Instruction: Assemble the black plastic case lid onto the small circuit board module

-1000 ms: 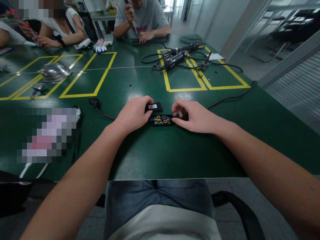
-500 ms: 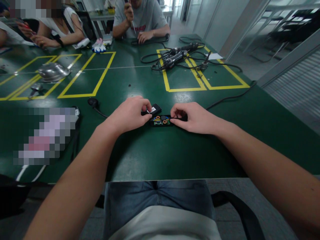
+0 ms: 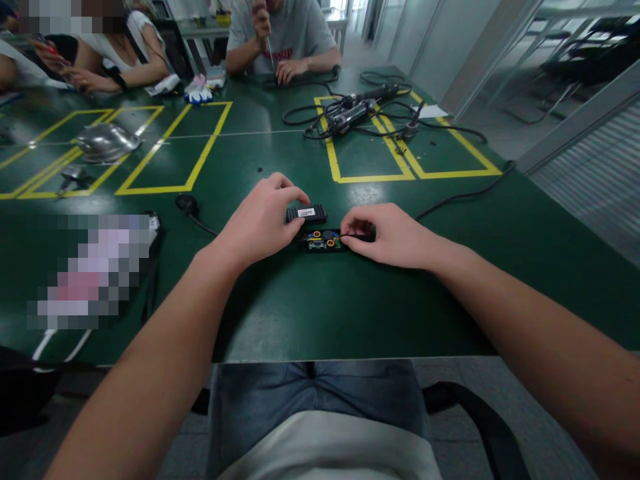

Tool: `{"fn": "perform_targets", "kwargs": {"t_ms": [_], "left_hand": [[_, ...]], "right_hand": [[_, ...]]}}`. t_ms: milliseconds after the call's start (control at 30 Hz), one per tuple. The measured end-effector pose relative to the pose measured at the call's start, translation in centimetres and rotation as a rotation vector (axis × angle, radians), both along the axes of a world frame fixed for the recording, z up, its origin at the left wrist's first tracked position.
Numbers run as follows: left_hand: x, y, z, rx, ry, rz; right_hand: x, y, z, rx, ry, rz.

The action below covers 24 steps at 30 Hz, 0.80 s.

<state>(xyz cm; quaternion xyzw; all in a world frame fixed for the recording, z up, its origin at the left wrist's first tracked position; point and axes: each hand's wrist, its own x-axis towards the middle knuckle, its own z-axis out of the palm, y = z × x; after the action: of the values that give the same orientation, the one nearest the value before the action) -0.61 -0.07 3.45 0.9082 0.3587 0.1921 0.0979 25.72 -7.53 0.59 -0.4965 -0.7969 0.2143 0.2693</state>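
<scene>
My left hand straddles a black ribbed cover with a white label, thumb at its near edge and index finger at its far edge. Just nearer to me lies an open black housing, its circuit board, copper coils and coloured wires showing. At the housing's right end, my right hand is closed, pinching the black cable where it meets the case. The curled fingers hide part of that cable.
Left of my hands lies a black plug on its cord; a blurred-out object is farther left. Corded black tools lie beyond at the right, a metal bowl-like part at the left. People sit across the green table.
The ribbed cover has turned from slanting to nearly level and shifted slightly right. My left thumb and index finger have spread around it, off the housing's left end. My right hand stays put.
</scene>
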Motion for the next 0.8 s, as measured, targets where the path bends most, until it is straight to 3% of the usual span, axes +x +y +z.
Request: {"fn": "perform_targets", "kwargs": {"t_ms": [233,800], "left_hand": [[-0.4,-0.1,1.1,-0.373,0.144,-0.114],[-0.6,0.3,1.2,-0.432,0.116,-0.145]], "right_hand": [[0.0,0.0,0.0,0.007,0.011,-0.008],[0.5,0.1,0.1,-0.03,0.067,0.005]]}}
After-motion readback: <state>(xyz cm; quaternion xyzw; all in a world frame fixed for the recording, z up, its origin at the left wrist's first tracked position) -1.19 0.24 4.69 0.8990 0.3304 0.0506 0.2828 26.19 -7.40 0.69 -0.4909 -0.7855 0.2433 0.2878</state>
